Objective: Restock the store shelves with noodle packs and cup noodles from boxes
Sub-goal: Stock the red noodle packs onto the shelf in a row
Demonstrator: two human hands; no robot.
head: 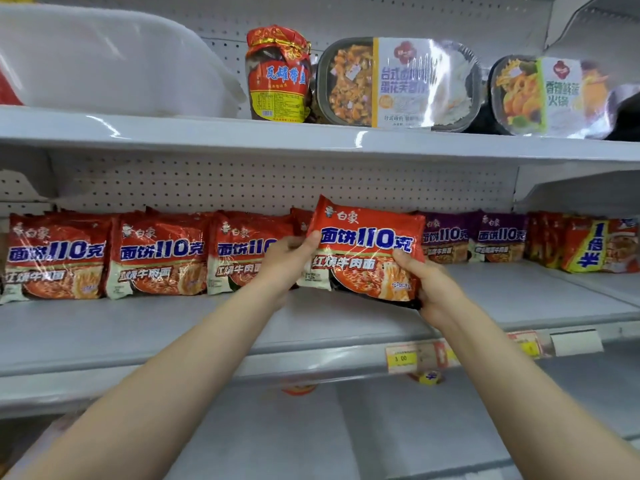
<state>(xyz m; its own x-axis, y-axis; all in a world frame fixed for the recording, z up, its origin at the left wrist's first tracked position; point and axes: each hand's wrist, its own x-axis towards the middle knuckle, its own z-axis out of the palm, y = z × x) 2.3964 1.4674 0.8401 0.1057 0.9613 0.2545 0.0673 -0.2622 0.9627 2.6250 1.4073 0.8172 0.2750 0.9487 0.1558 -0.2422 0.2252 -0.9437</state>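
Both hands grasp one red noodle pack (pixel 367 251), held tilted above the middle shelf (pixel 138 327). Left hand (pixel 287 259) grips its left edge; right hand (pixel 433 289) grips the lower right corner. Three matching red packs (pixel 156 254) stand in a row to the left; purple packs (pixel 474 237) stand just behind to the right.

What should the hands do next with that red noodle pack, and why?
Probably push the red noodle pack back and stand it in the row. Both the left hand and the right hand hold it tilted in front of the gap between the other red packs and the purple packs.
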